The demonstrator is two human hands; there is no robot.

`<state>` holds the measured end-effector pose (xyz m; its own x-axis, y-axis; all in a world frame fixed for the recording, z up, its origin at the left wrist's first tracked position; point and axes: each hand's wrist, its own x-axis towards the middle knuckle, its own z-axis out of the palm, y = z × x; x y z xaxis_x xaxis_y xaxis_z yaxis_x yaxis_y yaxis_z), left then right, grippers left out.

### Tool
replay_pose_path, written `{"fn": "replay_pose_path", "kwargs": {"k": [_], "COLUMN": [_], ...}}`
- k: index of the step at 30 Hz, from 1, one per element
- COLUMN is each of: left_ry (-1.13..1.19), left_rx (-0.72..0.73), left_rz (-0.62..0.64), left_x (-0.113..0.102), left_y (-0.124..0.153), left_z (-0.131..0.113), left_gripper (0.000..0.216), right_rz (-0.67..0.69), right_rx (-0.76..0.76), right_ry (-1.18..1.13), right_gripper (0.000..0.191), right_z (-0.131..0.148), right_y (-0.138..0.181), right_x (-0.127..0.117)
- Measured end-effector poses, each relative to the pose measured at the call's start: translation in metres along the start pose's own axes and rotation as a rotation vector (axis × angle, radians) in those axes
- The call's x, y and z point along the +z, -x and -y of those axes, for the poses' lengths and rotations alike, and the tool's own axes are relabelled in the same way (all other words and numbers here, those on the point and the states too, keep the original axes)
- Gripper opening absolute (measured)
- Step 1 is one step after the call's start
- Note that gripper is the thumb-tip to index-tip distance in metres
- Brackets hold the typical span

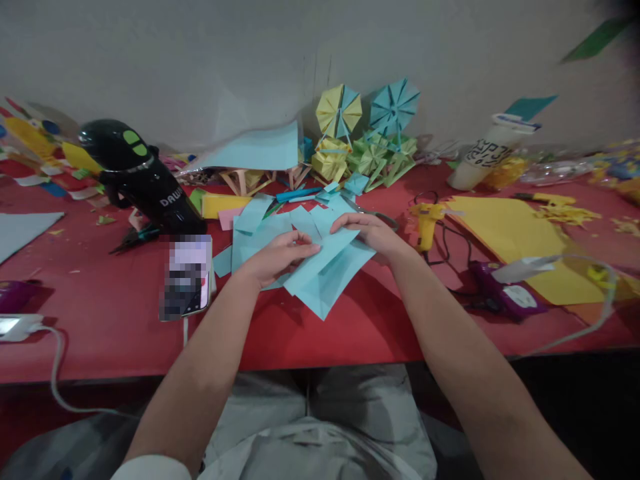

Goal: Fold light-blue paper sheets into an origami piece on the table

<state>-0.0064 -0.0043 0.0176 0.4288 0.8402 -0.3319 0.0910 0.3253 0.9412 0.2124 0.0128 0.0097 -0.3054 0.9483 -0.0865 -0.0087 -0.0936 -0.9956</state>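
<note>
A folded light-blue sheet of paper (327, 277) is held above the red table, its pointed corner hanging toward me. My left hand (283, 257) pinches its left edge between thumb and fingers. On the far right side, my right hand (367, 233) grips the same paper, with some of its fingers hidden behind the sheet. Beneath and behind both hands lie more light-blue paper pieces (250, 243), some cut or folded. Blue pens (299, 194) rest just beyond them.
A phone (187, 277) and black tumbler (145, 180) stand left. Folded paper wheels (339, 112) lean near the wall. A yellow glue gun (426, 223), purple power socket (505, 293), yellow paper sheets (520, 247) and a tilted cup (483, 153) are right. The table (330, 347) ends near my lap.
</note>
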Motion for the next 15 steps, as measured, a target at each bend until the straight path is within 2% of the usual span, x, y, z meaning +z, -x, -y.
{"fn": "replay_pose_path", "kwargs": {"k": [2, 4, 7, 10, 12, 15], "left_ry": [0.048, 0.117, 0.155, 0.16, 0.173, 0.186], "left_rx": [-0.001, 0.038, 0.13, 0.165, 0.16, 0.127], "left_rz": [0.046, 0.093, -0.05, -0.237, -0.276, -0.253], "left_x": [0.002, 0.003, 0.001, 0.001, 0.002, 0.006], "left_y": [-0.002, -0.005, -0.012, -0.015, -0.015, -0.014], "left_z": [0.003, 0.006, 0.008, 0.008, 0.008, 0.008], "left_gripper": [0.045, 0.049, 0.037, 0.032, 0.033, 0.037], "right_rz": [0.055, 0.027, -0.101, -0.138, -0.12, -0.122], "right_rx": [0.008, 0.027, 0.107, 0.137, 0.105, 0.051], "right_ry": [0.017, -0.036, -0.184, -0.234, -0.199, -0.14], "right_gripper": [0.018, 0.026, 0.038, 0.044, 0.039, 0.036], "right_z": [0.001, 0.002, 0.002, -0.002, -0.006, -0.013], "right_y": [0.001, 0.0, -0.005, -0.008, -0.008, -0.007], "right_x": [0.005, 0.008, 0.008, 0.007, 0.01, 0.02]}}
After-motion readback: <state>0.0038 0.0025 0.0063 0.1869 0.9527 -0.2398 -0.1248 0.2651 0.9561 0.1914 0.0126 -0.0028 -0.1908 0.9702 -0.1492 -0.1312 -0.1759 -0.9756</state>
